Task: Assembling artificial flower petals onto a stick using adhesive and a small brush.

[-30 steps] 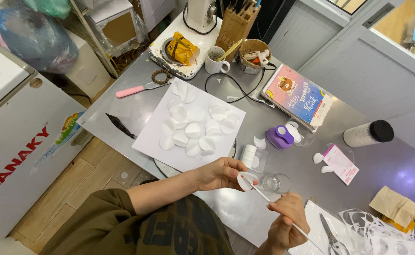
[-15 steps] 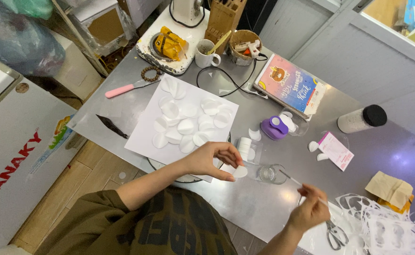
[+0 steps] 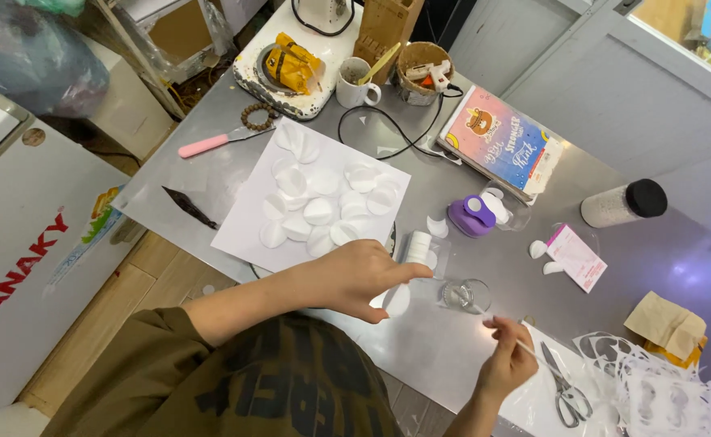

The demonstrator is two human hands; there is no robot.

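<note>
The fingers of the left hand [image 3: 368,277] are pinched together on a white paper circle [image 3: 397,300] low over the grey worktop [image 3: 444,344], and the right hand [image 3: 505,364] has its fingers closed on a thin white stick [image 3: 497,328] whose tip is in a small clear cup [image 3: 465,294]. Bare worktop lies between the hands and toward its near edge. Just behind stand a white roll [image 3: 418,247], a purple punch [image 3: 470,216] and a white sheet [image 3: 313,197] with more circles; scissors [image 3: 564,393] lie by the right hand.

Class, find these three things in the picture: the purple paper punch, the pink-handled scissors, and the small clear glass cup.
purple paper punch [image 3: 470,216], head view, on its purple body.
pink-handled scissors [image 3: 203,146], head view, on the pink handle.
small clear glass cup [image 3: 465,295], head view, on its rim.
</note>
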